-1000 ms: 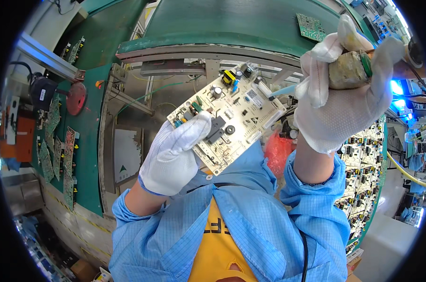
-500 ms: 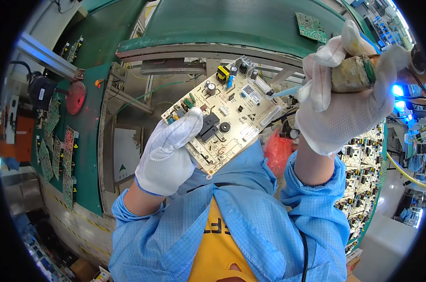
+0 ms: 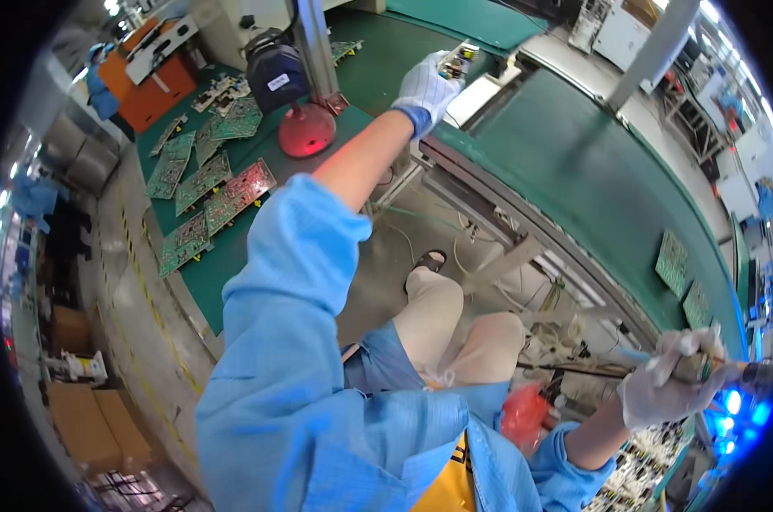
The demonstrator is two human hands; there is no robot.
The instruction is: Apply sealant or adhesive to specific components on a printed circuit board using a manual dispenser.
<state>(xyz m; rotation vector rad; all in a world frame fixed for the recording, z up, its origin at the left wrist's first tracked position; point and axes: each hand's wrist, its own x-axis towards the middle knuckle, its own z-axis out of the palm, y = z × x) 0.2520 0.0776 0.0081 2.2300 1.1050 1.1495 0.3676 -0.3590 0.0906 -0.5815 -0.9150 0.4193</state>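
Note:
Stretched out to the far side, my gloved left hand (image 3: 427,92) grips a circuit board (image 3: 460,61) by its edge, over the green bench top. The board is seen nearly edge-on, with several components showing on it. At the lower right, my gloved right hand (image 3: 670,391) is closed round a tool with a tape-wrapped grip (image 3: 692,368). A thin pale-blue tip points left from it, blurred. What kind of tool this is, I cannot tell.
Several green circuit boards (image 3: 206,181) lie on the left bench beside a red round base (image 3: 306,130) and a black device (image 3: 276,75). Two boards (image 3: 672,263) rest on the right green surface. Populated boards (image 3: 634,469) and a red plastic bag (image 3: 525,416) are near my right arm.
My left hand has carried the circuit board from in front of my chest up and away to the far bench. My right hand with the tool appears lower and farther right as the view turned left.

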